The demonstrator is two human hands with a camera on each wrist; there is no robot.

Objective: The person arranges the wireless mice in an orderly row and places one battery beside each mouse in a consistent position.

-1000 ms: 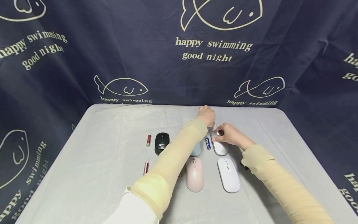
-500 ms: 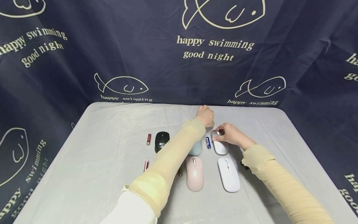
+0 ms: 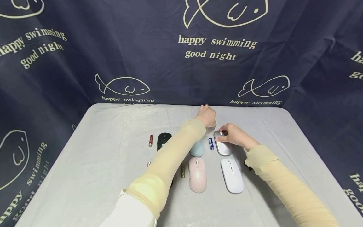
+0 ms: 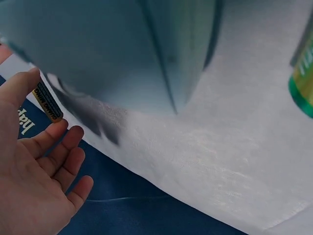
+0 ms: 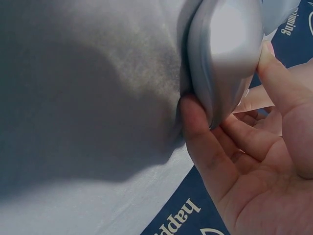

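Observation:
My left hand (image 3: pixel 207 116) is near the back of the table, beyond the light blue mouse (image 3: pixel 197 149). In the left wrist view its thumb and index finger pinch a yellow-and-black battery (image 4: pixel 47 103) by the two ends, while the other fingers are loosely bent. My right hand (image 3: pixel 234 135) grips the front end of a silver-grey mouse (image 3: pixel 224 149), thumb on one side and fingers on the other, as the right wrist view shows. That mouse lies on the table. A blue battery (image 3: pixel 211 143) lies between it and the light blue mouse.
A pink mouse (image 3: pixel 198 176) and a white mouse (image 3: pixel 232 176) lie nearer the front. Left of them are a gold-and-dark battery (image 3: pixel 183 171), a black mouse (image 3: pixel 163 138) and a red battery (image 3: pixel 151 140). My left forearm partly covers another battery (image 3: pixel 148 164) and a dark object.
My left hand and forearm have shifted slightly left, away from the silver-grey mouse, uncovering the gold-and-dark battery. The right hand keeps its grip in about the same place.

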